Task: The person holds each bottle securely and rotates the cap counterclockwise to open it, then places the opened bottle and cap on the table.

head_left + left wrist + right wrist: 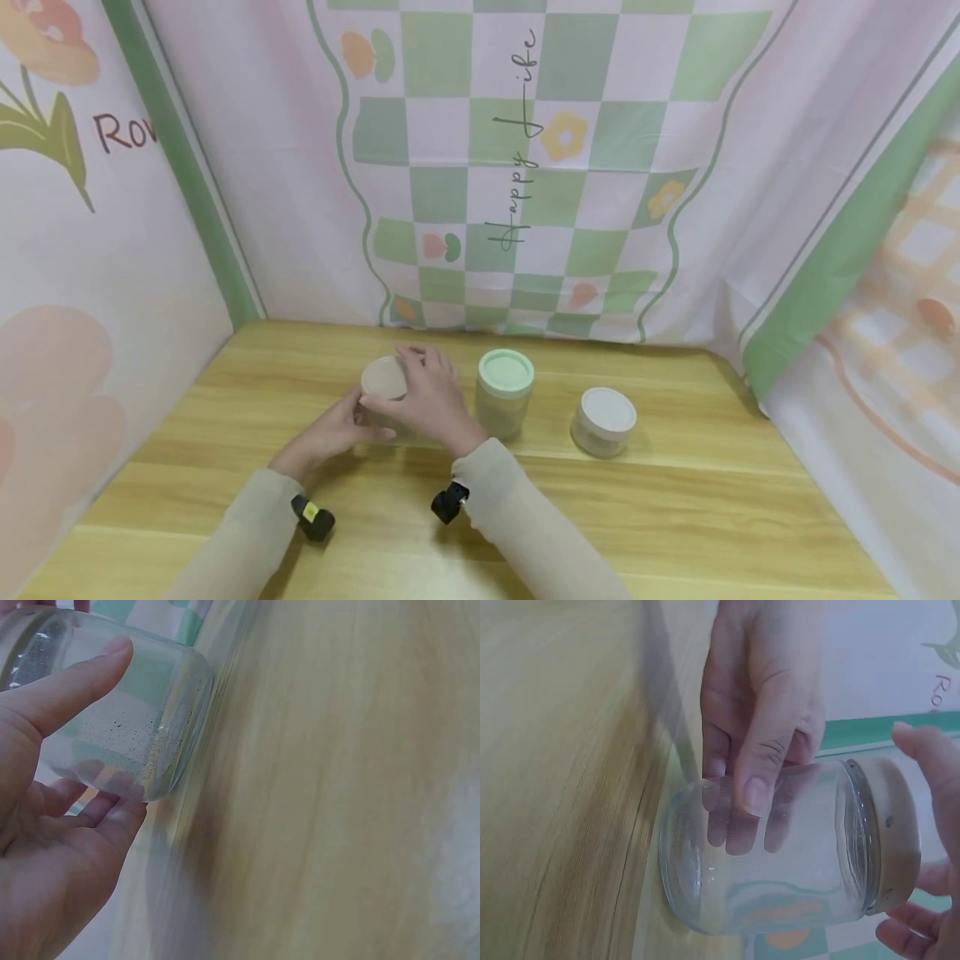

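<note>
A clear glass jar [787, 862] with a beige lid [384, 377] stands upright on the table. My left hand [333, 433] grips the jar's body, thumb on the near side and fingers round behind it. Small dark specks dot the glass in the left wrist view. My right hand [435, 396] spreads round the lid from the right. In the right wrist view its thumb [922, 750] stands off the lid's edge, and its other fingertips [904, 934] lie close by the rim on the opposite side.
A tall clear jar with a mint green lid [506, 372] stands just right of my right hand. Further right is a short jar with a white lid [608, 409]. A patterned cloth [502, 192] hangs behind the wooden table [675, 500].
</note>
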Available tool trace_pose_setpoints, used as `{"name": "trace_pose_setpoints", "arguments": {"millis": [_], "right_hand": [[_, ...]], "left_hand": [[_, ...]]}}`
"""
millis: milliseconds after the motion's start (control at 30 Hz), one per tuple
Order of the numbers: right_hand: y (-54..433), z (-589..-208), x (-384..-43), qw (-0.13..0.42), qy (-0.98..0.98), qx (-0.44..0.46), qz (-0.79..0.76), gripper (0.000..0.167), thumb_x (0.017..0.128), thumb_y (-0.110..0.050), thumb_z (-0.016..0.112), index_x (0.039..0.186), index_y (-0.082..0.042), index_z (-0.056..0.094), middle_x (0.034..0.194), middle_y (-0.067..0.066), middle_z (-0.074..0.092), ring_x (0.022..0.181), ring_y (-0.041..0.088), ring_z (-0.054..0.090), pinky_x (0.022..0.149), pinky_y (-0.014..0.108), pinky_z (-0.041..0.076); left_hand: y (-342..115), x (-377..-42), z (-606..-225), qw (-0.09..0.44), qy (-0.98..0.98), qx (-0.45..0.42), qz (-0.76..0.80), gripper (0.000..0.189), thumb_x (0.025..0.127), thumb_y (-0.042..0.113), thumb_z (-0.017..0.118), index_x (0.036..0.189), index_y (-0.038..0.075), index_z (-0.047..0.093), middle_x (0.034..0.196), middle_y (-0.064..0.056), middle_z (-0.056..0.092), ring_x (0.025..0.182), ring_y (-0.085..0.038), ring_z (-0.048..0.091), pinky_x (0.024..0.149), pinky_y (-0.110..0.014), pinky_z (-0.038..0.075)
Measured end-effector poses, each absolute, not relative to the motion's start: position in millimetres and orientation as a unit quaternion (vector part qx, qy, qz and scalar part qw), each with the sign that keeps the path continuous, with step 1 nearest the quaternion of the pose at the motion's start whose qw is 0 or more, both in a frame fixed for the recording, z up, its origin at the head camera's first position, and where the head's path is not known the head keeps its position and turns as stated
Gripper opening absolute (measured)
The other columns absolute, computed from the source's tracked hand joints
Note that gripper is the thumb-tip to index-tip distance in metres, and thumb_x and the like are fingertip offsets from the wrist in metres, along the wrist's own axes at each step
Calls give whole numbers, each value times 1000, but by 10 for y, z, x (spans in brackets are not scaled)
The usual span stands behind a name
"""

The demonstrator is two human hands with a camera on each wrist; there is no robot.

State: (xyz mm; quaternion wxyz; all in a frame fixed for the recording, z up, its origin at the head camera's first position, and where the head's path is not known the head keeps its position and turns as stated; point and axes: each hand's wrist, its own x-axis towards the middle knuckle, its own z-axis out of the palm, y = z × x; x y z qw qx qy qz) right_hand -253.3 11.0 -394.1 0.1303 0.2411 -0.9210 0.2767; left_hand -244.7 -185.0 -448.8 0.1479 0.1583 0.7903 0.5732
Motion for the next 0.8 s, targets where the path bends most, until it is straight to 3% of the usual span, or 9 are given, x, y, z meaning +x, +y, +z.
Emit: {"name": "trace_pose_setpoints", "arguments": {"millis": [233,500,800], "right_hand": [[64,-3927,-2497,181,-930,225,228,92,80,-74,66,142,-8,54,133,15,52,119,29,49,96,48,43],[64,-3933,-2486,177,-930,245,210,83,83,-70,67,134,-4,61,122,10,54,107,23,49,88,38,45],[89,-3943,-2503,174,-917,269,237,81,85,-64,69,134,-1,61,120,11,53,106,23,47,85,35,44]], "left_hand": [[-1852,-2446,-4491,155,789,150,575,103,87,29,80,162,22,10,167,-10,9,148,-46,9,108,-77,10],[-1854,-2437,-4480,151,788,158,576,101,87,27,79,161,18,11,166,-11,14,147,-46,13,107,-78,12],[-1842,-2430,-4478,146,786,166,577,99,87,24,79,161,16,13,164,-13,18,147,-46,16,107,-77,11]]}}
